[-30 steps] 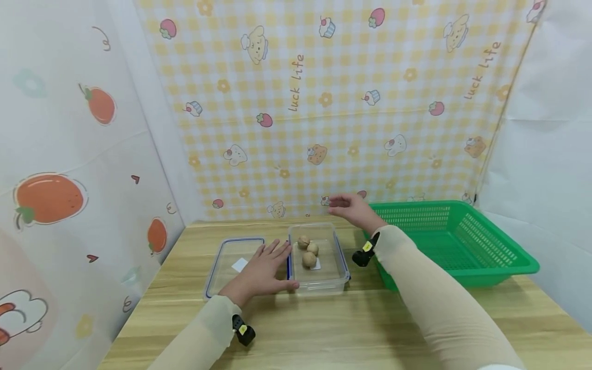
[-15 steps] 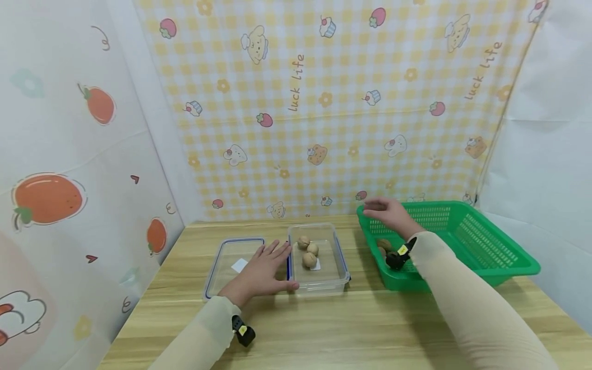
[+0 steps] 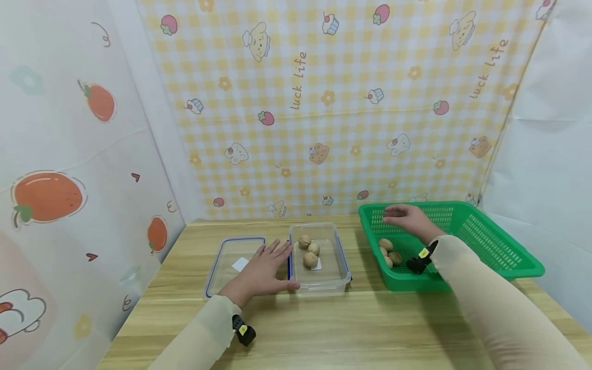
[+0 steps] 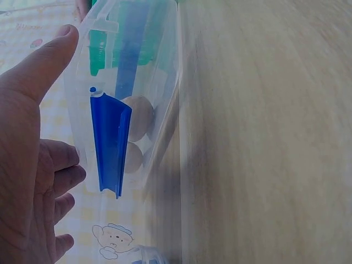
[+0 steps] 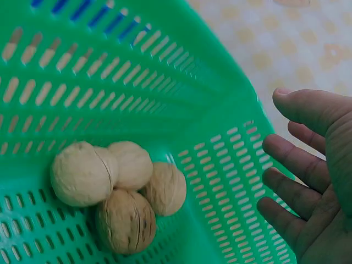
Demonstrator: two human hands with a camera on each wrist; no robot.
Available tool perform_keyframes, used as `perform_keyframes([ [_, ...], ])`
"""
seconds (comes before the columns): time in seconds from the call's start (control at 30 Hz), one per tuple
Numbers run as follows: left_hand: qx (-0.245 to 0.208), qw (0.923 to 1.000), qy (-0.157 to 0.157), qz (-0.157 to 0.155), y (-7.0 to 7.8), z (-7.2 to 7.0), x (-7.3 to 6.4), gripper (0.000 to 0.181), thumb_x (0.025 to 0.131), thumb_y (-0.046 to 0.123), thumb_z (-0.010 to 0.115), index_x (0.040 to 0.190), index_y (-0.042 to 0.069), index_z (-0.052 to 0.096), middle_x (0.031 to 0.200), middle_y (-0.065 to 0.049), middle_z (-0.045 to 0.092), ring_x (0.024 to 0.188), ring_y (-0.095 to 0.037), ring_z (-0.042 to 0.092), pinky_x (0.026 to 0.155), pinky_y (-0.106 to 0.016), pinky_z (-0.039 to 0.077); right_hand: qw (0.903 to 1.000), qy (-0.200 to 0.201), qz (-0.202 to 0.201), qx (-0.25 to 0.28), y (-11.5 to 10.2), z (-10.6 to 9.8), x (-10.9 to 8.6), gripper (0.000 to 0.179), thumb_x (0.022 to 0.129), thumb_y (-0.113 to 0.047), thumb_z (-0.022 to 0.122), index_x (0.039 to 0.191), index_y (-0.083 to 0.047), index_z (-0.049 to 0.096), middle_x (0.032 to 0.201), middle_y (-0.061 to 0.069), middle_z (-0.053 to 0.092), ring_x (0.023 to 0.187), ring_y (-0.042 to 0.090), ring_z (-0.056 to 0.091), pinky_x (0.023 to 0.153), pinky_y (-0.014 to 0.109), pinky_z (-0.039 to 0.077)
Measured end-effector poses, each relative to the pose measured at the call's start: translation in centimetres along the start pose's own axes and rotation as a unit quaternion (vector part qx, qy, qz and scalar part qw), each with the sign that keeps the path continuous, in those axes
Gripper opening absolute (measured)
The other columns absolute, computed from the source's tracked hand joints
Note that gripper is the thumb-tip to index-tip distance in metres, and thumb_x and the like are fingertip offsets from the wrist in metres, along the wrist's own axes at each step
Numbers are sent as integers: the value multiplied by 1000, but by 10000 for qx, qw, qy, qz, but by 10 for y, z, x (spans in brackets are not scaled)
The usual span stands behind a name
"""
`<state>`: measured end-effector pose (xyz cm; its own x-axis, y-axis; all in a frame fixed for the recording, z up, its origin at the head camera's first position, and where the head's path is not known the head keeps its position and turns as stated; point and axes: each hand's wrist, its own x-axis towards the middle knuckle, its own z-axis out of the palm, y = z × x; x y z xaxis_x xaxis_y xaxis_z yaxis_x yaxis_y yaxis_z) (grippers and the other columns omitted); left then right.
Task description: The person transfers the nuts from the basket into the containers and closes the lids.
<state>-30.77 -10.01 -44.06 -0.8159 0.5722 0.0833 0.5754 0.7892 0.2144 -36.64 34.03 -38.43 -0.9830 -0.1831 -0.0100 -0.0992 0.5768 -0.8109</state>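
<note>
A clear plastic food container (image 3: 326, 267) with a blue side latch (image 4: 111, 143) holds three walnuts (image 3: 310, 259). Against its left rim rests my left hand (image 3: 261, 272), fingers spread and straight, the thumb at the near corner. My right hand (image 3: 411, 221) is over the green basket (image 3: 462, 280), fingers loosely bent and nothing between them. Several more walnuts (image 5: 126, 220) lie clustered in a corner of the basket, below and to the left of that hand in the head view.
The container's clear lid (image 3: 217, 270) with a blue seal lies on the wooden table (image 3: 324, 329), partly under my left forearm and hand. A checked cloth (image 3: 296, 128) hangs behind the table, and a patterned white sheet (image 3: 92, 216) stands at the left.
My right hand has moved right from beside the container to over the basket, uncovering the walnuts there. The basket's left edge came into view. My left hand stays put.
</note>
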Motion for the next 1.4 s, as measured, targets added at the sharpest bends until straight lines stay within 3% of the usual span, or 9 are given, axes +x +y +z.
perform_keyframes([
  [0.33, -79, 10000, -23, 23, 2, -1, -1, 107, 83, 82, 54, 162, 15, 27, 167, -2, 24, 156, -27, 10, 123, -58, 7, 9994, -227, 137, -244, 16, -4, 8, 66, 101, -36, 63, 150, 3, 42, 145, 29, 51, 133, 46, 48, 105, 60, 43],
  [0.47, -46, 10000, -17, 35, 2, -2, -2, 107, 83, 83, 52, 162, 16, 26, 167, -1, 24, 156, -28, 11, 122, -59, 9, 9985, -384, 38, -394, 20, -4, 12, 61, 101, -28, 64, 147, 5, 45, 140, 30, 55, 129, 46, 51, 102, 59, 46],
  [0.73, -43, 10000, -20, 15, 3, -3, -2, 106, 84, 81, 54, 162, 16, 26, 167, 0, 24, 156, -26, 11, 123, -58, 8, 9940, -913, 125, -592, 32, -4, 20, 63, 97, -23, 69, 147, 7, 45, 135, 28, 60, 123, 44, 57, 95, 58, 51],
  [1.1, -74, 10000, 30, -10, 4, -2, -2, 105, 84, 79, 57, 161, 14, 28, 167, 0, 25, 156, -27, 12, 122, -59, 10, 9843, -1567, 518, -625, 33, -1, 20, 63, 94, -16, 71, 145, 10, 45, 137, 34, 54, 123, 48, 55, 93, 61, 52],
  [1.4, -78, 10000, 52, 33, 1, 1, -2, 105, 84, 79, 56, 161, 13, 28, 167, 0, 24, 155, -30, 13, 122, -60, 11, 9805, -1637, 406, -1010, 36, 1, 22, 51, 87, -12, 79, 131, 9, 61, 121, 25, 65, 111, 40, 63, 88, 53, 56],
])
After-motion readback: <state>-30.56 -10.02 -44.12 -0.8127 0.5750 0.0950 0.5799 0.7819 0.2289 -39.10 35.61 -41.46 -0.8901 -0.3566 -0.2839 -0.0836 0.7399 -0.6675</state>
